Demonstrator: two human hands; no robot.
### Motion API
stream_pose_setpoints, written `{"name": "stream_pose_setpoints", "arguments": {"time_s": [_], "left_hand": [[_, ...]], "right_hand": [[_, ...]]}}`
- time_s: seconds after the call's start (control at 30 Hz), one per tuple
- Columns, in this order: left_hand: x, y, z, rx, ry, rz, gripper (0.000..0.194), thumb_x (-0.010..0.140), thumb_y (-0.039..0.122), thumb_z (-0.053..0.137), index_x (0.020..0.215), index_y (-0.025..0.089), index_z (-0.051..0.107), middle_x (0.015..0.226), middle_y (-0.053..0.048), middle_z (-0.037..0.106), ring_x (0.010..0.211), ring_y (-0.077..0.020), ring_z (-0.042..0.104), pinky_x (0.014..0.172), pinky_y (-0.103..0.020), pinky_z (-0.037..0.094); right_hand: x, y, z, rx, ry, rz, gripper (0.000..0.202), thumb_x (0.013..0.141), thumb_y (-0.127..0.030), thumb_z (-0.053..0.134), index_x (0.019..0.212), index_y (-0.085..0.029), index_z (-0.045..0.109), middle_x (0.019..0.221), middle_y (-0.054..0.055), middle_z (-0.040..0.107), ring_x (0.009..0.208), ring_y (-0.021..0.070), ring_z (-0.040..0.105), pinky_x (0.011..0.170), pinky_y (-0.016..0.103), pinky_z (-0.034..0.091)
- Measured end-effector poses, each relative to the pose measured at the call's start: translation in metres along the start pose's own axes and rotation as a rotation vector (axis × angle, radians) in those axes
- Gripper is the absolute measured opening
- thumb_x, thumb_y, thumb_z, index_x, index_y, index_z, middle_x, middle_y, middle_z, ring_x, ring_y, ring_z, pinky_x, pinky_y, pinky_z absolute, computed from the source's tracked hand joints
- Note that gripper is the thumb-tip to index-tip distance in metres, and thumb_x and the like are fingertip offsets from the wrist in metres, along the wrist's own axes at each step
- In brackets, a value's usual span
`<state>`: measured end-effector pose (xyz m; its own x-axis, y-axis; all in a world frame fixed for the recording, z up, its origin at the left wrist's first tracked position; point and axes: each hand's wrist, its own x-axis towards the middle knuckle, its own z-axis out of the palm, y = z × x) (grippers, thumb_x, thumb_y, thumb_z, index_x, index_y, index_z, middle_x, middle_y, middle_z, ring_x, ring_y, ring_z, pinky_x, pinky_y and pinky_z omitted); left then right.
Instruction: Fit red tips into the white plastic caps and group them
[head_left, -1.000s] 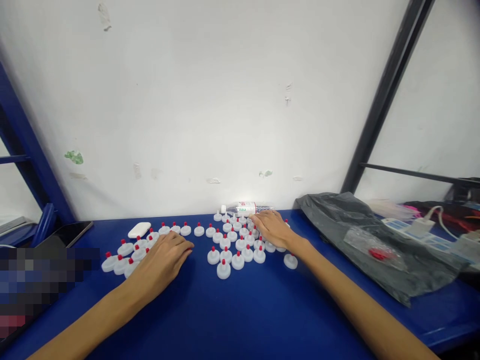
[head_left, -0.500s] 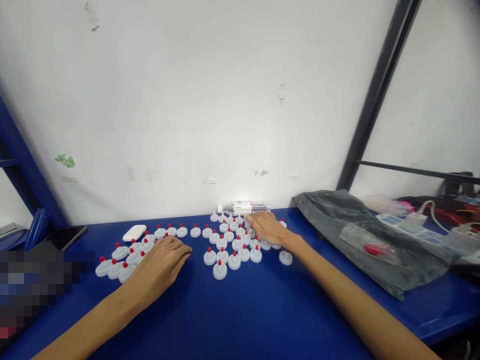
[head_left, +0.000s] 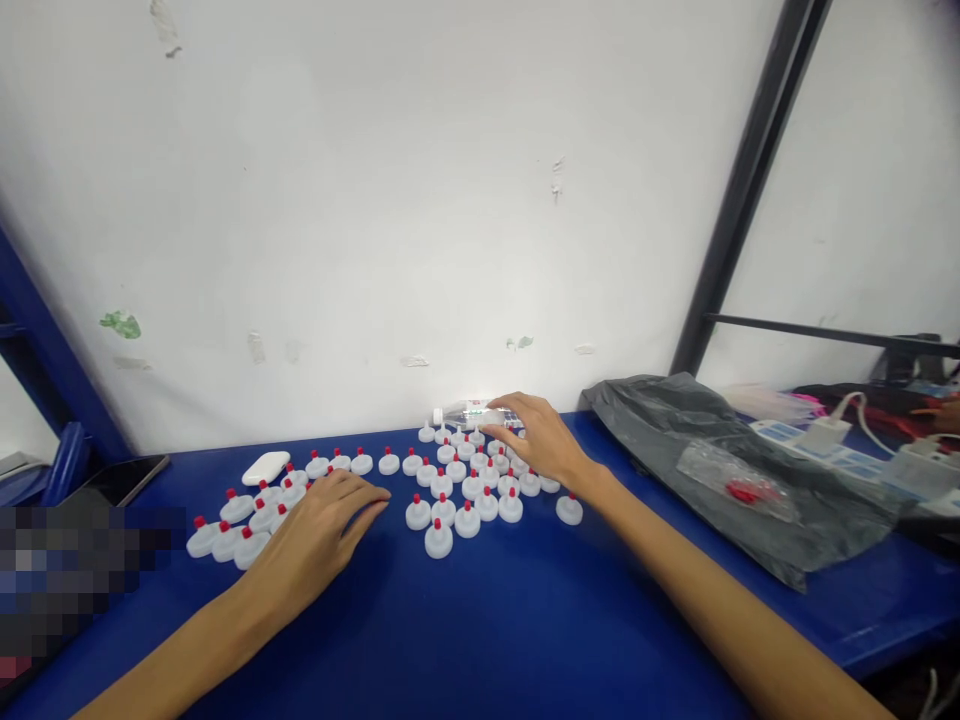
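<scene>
White round nozzle caps [head_left: 439, 543], most with small red tips, stand in groups on the blue table. A few at the back, such as the plain white nozzle cap [head_left: 427, 434], show no red tip. Above the right-hand group is my right hand [head_left: 549, 440], its thumb and index finger spread apart near a clear plastic bottle [head_left: 457, 411] lying by the wall. Nothing shows between those fingers. My left hand [head_left: 322, 520] is beside the left-hand group, palm down, fingers loosely bent and thumb apart. It hides some caps, and no object shows in it.
A white rounded case [head_left: 266, 468] lies behind the left caps, with a phone [head_left: 139, 480] farther left. On the right, a grey plastic bag [head_left: 652, 430] carries a clear bag of red tips [head_left: 742, 492]. Beyond it is a white power strip [head_left: 847, 460] with plugs.
My right hand has lifted a little, and its thumb and index finger have parted. The thumb of my left hand stands slightly farther out. The view has shifted a little.
</scene>
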<state>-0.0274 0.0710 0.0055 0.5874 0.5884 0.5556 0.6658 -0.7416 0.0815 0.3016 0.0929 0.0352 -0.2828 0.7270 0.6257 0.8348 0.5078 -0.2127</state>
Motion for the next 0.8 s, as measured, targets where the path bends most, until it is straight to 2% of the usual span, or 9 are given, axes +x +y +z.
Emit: {"name": "stream_pose_setpoints", "arguments": {"time_s": [0.07, 0.13, 0.2, 0.33, 0.4, 0.5, 0.63, 0.8], "left_hand": [[0.000, 0.004, -0.001, -0.057, 0.030, -0.014, 0.028, 0.100, 0.038, 0.048, 0.104, 0.022, 0.070, 0.099, -0.005, 0.073, 0.096, -0.0233, 0.065, 0.088, -0.039, 0.052], [-0.001, 0.008, -0.002, -0.118, 0.060, -0.032, 0.027, 0.099, 0.040, 0.049, 0.103, 0.023, 0.070, 0.100, -0.004, 0.074, 0.095, -0.0221, 0.066, 0.087, -0.037, 0.053], [0.000, 0.012, -0.003, -0.177, 0.091, -0.058, 0.027, 0.099, 0.040, 0.050, 0.104, 0.023, 0.070, 0.101, -0.004, 0.075, 0.094, -0.0213, 0.068, 0.086, -0.035, 0.055], [0.001, 0.021, -0.006, -0.265, 0.140, -0.124, 0.026, 0.097, 0.042, 0.054, 0.105, 0.025, 0.072, 0.102, -0.003, 0.076, 0.093, -0.0212, 0.070, 0.084, -0.033, 0.057], [0.002, 0.024, -0.008, -0.299, 0.150, -0.151, 0.024, 0.096, 0.042, 0.056, 0.104, 0.026, 0.073, 0.102, -0.002, 0.076, 0.093, -0.0207, 0.071, 0.085, -0.032, 0.057], [0.001, 0.029, -0.010, -0.352, 0.157, -0.175, 0.020, 0.095, 0.040, 0.059, 0.101, 0.028, 0.074, 0.100, 0.001, 0.077, 0.093, -0.0192, 0.071, 0.085, -0.030, 0.056], [-0.001, 0.035, -0.012, -0.421, 0.149, -0.174, 0.016, 0.094, 0.036, 0.061, 0.100, 0.029, 0.074, 0.099, 0.003, 0.077, 0.092, -0.0169, 0.071, 0.084, -0.026, 0.056], [-0.001, 0.039, -0.013, -0.485, 0.089, -0.126, 0.015, 0.096, 0.030, 0.059, 0.102, 0.029, 0.073, 0.100, 0.003, 0.076, 0.093, -0.0154, 0.070, 0.086, -0.024, 0.055]], "right_hand": [[-0.001, -0.010, -0.005, 0.026, 0.090, -0.044, 0.027, 0.096, -0.040, 0.056, 0.117, -0.023, 0.060, 0.117, 0.008, 0.065, 0.107, 0.0227, 0.062, 0.095, 0.038, 0.048], [-0.004, -0.022, -0.006, 0.065, 0.131, -0.112, 0.021, 0.097, -0.032, 0.056, 0.115, -0.022, 0.059, 0.112, 0.008, 0.065, 0.099, 0.0209, 0.065, 0.084, 0.033, 0.052], [-0.008, -0.035, -0.004, 0.087, 0.084, -0.212, 0.019, 0.098, -0.026, 0.053, 0.116, -0.022, 0.058, 0.113, 0.008, 0.065, 0.095, 0.0193, 0.066, 0.079, 0.031, 0.052], [-0.016, -0.059, 0.005, 0.051, -0.038, -0.468, 0.021, 0.099, -0.021, 0.050, 0.119, -0.022, 0.058, 0.116, 0.006, 0.068, 0.099, 0.0184, 0.066, 0.082, 0.031, 0.051], [-0.021, -0.069, 0.010, 0.052, -0.068, -0.550, 0.024, 0.099, -0.016, 0.049, 0.121, -0.022, 0.057, 0.114, 0.005, 0.070, 0.097, 0.0169, 0.067, 0.081, 0.029, 0.049], [-0.027, -0.079, 0.015, 0.056, -0.097, -0.588, 0.028, 0.097, -0.010, 0.048, 0.121, -0.022, 0.054, 0.102, 0.003, 0.072, 0.086, 0.0149, 0.067, 0.076, 0.027, 0.047], [-0.030, -0.083, 0.019, 0.041, -0.131, -0.589, 0.024, 0.093, -0.005, 0.048, 0.111, -0.021, 0.054, 0.084, 0.000, 0.068, 0.074, 0.0138, 0.063, 0.072, 0.026, 0.045], [-0.029, -0.081, 0.019, 0.051, -0.136, -0.586, 0.021, 0.095, -0.005, 0.044, 0.104, -0.021, 0.055, 0.081, 0.000, 0.066, 0.073, 0.0130, 0.060, 0.073, 0.025, 0.045]]}}
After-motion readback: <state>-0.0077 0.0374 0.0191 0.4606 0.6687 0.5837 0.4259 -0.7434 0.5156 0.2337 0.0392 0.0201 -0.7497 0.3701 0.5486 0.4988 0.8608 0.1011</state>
